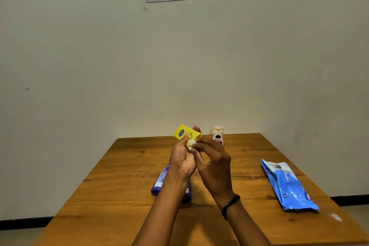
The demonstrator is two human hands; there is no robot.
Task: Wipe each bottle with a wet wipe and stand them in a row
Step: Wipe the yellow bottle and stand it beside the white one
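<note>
— Biggest first?
— Glossy wooden table (119, 166), knotted grain. At 3 o'clock, a crinkled blue wipe pack (289, 187), lying flat. At 7 o'clock, a purple bottle (159, 183) on its side, partly under the left forearm.
— Hands?
— Both raised over mid-table. Left hand (182, 158) curled round a tilted yellow bottle (186, 133), rounded, with a blue oval label.
— Smaller still?
— At 1 o'clock, by the far edge, a small white bottle (218, 135), upright. Smallest: a crumpled white wet wipe (191, 144), pinched by the right hand (213, 164) against the yellow bottle's lower end.
</note>
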